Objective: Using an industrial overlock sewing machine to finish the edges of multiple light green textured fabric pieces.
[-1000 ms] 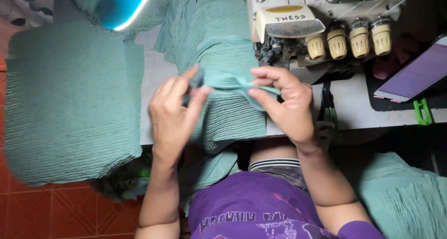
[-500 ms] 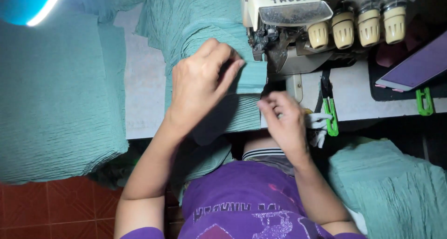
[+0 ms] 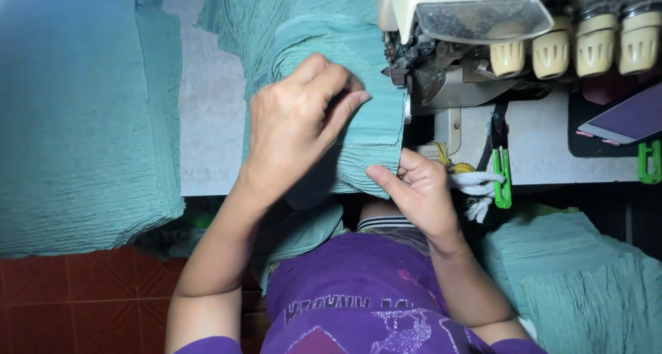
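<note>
A teal crinkled fabric piece (image 3: 372,113) lies on the white table (image 3: 207,140), its right edge at the needle area of a cream overlock sewing machine (image 3: 469,23). My left hand (image 3: 296,126) presses flat on top of the fabric, fingers pointing toward the machine. Lower down, my right hand (image 3: 417,188) pinches the fabric's near edge at the table's front, just below the machine.
A tall stack of teal fabric (image 3: 76,119) sits at the left. More teal cloth (image 3: 572,278) is piled low on the right. Several cream thread cones (image 3: 593,44) stand on the machine. A phone (image 3: 627,116) lies at right; green clips (image 3: 502,178) hang off the table edge.
My left hand has slid the fabric right, up to the machine. My right hand dropped from the top of the cloth to its near edge. The view shifted toward the machine.
</note>
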